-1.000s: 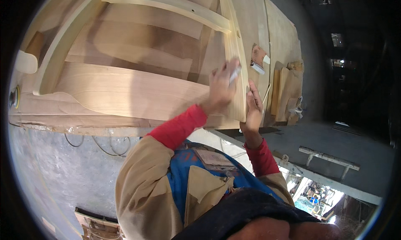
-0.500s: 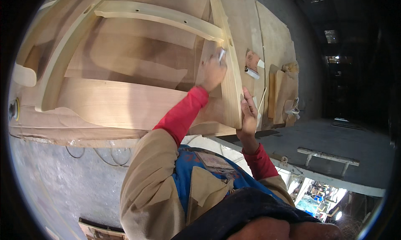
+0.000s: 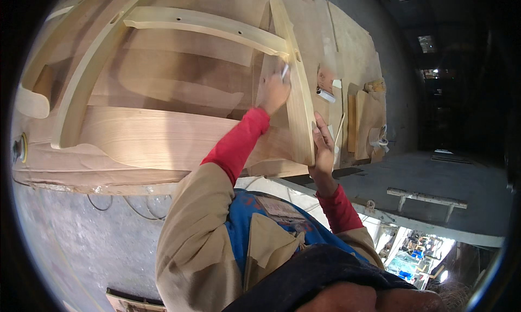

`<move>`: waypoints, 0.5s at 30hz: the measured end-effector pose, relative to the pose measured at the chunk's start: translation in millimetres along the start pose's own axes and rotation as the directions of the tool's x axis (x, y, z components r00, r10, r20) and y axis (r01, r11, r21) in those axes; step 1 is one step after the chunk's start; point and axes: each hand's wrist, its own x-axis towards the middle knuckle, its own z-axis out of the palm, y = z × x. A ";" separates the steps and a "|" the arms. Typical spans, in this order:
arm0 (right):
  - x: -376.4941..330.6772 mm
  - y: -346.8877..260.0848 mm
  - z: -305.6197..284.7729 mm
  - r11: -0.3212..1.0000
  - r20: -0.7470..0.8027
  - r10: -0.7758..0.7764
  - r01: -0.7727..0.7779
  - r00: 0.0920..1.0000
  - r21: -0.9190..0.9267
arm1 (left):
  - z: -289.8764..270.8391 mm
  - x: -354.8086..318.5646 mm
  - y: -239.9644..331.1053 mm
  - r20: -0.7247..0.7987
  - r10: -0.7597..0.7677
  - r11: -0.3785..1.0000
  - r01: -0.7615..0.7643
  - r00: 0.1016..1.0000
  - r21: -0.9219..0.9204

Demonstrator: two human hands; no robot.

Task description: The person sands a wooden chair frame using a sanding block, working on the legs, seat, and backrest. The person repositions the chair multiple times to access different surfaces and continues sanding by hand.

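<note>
A pale wooden frame lies on the bench: a curved rail (image 3: 209,22) with small holes joins a left leg (image 3: 89,78) and a right leg (image 3: 300,103). My left hand (image 3: 275,92) is closed around a small white stick-like piece (image 3: 285,71), held against the inner side of the right leg, close to the rail joint. What exactly the piece is stays too small to tell. My right hand (image 3: 323,152) grips the near end of that same leg from its outer edge, thumb and fingers pressed on the wood. A broad wooden panel (image 3: 146,135) with a curved edge spans the frame's near side.
Brown sheeting (image 3: 355,46) covers the bench. Right of the frame lie a brown-and-white packet (image 3: 325,78), a white tube-like item (image 3: 325,96) and wooden blocks (image 3: 361,122). More curved wood (image 3: 33,101) sits far left, beside a round yellow-edged tool (image 3: 23,147).
My left hand has shifted slightly along the right leg with the small white piece. My right hand keeps its grip on the leg. The whole view has moved a little.
</note>
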 end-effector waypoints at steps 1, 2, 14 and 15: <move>0.1 -0.5 0.2 1.000 0.005 0.002 -0.002 1.000 0.016 | 1.7 -13.5 -2.0 -0.069 0.177 0.982 -0.172 0.982 0.074; 0.2 -1.0 0.5 1.000 0.005 0.005 -0.005 1.000 0.024 | 6.8 -36.8 -9.1 -0.091 0.388 0.915 -0.372 0.917 0.157; 2.2 1.8 0.8 0.999 0.019 -0.038 0.038 0.999 0.039 | 7.6 -25.2 9.0 -0.018 0.309 0.946 -0.309 0.951 -0.099; 2.4 2.5 0.7 0.997 0.010 -0.023 0.023 1.000 0.072 | 11.8 -45.4 6.9 0.011 0.291 0.952 -0.289 0.957 -0.101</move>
